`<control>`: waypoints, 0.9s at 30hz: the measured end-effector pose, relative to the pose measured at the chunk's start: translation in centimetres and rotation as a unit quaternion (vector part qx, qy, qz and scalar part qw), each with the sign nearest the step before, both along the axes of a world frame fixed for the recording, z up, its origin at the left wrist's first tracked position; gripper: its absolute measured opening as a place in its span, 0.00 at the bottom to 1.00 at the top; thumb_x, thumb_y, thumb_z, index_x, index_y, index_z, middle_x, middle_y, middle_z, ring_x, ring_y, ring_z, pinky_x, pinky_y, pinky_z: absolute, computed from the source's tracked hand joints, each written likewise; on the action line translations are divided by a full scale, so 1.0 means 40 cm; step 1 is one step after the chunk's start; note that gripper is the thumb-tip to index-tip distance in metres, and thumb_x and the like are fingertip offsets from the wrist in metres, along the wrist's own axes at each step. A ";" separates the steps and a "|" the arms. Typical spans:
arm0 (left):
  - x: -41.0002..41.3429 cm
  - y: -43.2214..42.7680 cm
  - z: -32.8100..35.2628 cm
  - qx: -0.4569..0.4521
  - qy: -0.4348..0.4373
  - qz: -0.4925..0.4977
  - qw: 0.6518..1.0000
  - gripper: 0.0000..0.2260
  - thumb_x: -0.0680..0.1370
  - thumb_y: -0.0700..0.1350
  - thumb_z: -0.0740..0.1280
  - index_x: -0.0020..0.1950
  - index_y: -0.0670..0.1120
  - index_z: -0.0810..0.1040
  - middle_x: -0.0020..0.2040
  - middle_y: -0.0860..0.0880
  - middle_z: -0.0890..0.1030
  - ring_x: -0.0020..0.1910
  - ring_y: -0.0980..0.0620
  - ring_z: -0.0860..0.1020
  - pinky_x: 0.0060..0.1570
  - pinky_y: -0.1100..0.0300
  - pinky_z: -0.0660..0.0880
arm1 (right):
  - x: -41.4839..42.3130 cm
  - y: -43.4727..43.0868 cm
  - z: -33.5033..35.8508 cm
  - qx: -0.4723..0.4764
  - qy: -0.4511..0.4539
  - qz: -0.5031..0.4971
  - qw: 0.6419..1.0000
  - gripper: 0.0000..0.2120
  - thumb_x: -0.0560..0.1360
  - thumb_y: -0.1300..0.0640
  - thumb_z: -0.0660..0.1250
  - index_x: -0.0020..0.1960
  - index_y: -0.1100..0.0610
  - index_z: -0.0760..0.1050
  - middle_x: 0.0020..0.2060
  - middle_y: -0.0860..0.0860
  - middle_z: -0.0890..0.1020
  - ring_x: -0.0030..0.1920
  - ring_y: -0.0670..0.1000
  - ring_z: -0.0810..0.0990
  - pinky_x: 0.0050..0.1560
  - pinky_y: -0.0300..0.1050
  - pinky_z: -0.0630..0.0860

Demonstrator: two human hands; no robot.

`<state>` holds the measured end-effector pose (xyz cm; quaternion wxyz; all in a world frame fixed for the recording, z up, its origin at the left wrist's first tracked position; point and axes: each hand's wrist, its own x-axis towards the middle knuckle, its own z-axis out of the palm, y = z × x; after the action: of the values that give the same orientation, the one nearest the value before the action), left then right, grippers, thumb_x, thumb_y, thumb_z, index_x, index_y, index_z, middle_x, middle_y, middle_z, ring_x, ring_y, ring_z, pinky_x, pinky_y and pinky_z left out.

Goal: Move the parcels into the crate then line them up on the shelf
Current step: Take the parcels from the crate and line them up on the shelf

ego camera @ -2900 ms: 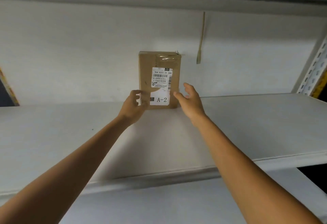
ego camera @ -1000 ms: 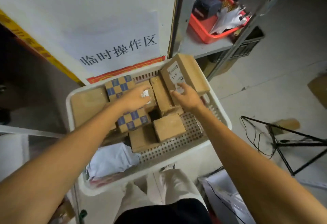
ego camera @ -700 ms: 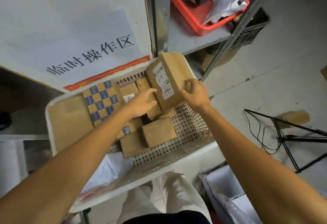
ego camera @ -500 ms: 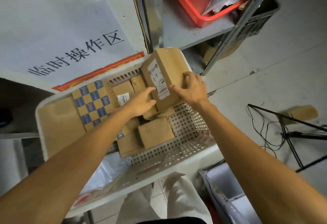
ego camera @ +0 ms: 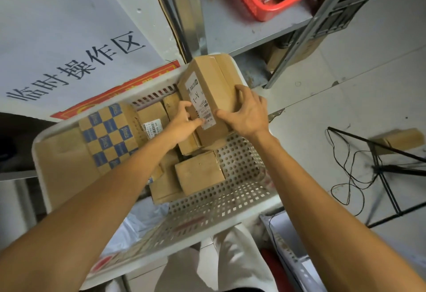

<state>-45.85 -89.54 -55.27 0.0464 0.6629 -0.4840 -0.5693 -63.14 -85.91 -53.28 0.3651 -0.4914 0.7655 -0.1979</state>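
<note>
Parcel (ego camera: 215,84) btwn L fingers (ego camera: 183,108), R fingers (ego camera: 241,90)

Matt brown cardboard under the fingers (ego camera: 241,93): a parcel (ego camera: 214,79) with a smooth white paper label (ego camera: 200,104). Below the fingers, the crate (ego camera: 230,196) is white perforated plastic, faintly glossy. Left of them, a checked parcel (ego camera: 108,135) in printed matt card.

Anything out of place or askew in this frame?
One brown box lies alone on the floor beside the black stand, away from the white crate. Inside it, parcels sit jumbled at mixed angles.
</note>
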 end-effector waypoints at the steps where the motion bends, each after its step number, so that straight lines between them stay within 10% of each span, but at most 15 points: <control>1: 0.000 0.000 -0.002 0.015 0.022 0.035 0.999 0.27 0.77 0.45 0.69 0.71 0.49 0.58 0.63 0.45 0.74 0.59 0.50 0.74 0.63 0.52 0.71 | 0.001 0.001 0.002 -0.002 -0.001 -0.003 1.000 0.40 0.66 0.40 0.72 0.73 0.51 0.62 0.68 0.51 0.70 0.66 0.54 0.63 0.62 0.49 0.64; 15: 0.071 0.114 0.117 -0.045 0.134 0.153 0.978 0.39 0.75 0.40 0.71 0.78 0.51 0.51 0.64 0.47 0.73 0.60 0.49 0.74 0.56 0.49 0.74 | 0.035 0.117 0.116 -0.007 -0.146 -0.052 0.988 0.48 0.54 0.32 0.74 0.69 0.49 0.64 0.62 0.51 0.73 0.59 0.53 0.76 0.57 0.56 0.78; 18: 0.148 0.150 0.182 -0.109 0.132 0.129 0.977 0.30 0.75 0.42 0.71 0.74 0.49 0.64 0.64 0.47 0.74 0.61 0.47 0.76 0.58 0.48 0.76 | 0.068 0.154 0.182 -0.025 -0.203 -0.064 0.977 0.46 0.53 0.34 0.76 0.67 0.47 0.67 0.59 0.51 0.76 0.55 0.53 0.79 0.54 0.55 0.80; 23: 0.337 0.262 0.320 -0.148 0.178 0.122 0.965 0.38 0.71 0.54 0.73 0.77 0.55 0.57 0.72 0.49 0.69 0.67 0.48 0.71 0.65 0.45 0.70 | 0.193 0.223 0.335 -0.068 -0.268 -0.053 0.960 0.38 0.53 0.36 0.79 0.59 0.48 0.71 0.53 0.51 0.82 0.50 0.52 0.84 0.50 0.56 0.81; 27: 0.480 0.376 0.455 -0.162 0.246 0.164 0.941 0.32 0.64 0.59 0.75 0.65 0.56 0.69 0.60 0.53 0.79 0.59 0.51 0.77 0.61 0.48 0.73 | 0.343 0.268 0.472 -0.103 -0.326 -0.013 0.940 0.28 0.65 0.48 0.78 0.60 0.56 0.71 0.42 0.50 0.83 0.35 0.45 0.83 0.32 0.43 0.77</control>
<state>-26.63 -74.52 -37.05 0.3633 0.5554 -0.4279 -0.6135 -49.42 -75.19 -34.39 0.5395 -0.4249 0.5865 -0.4294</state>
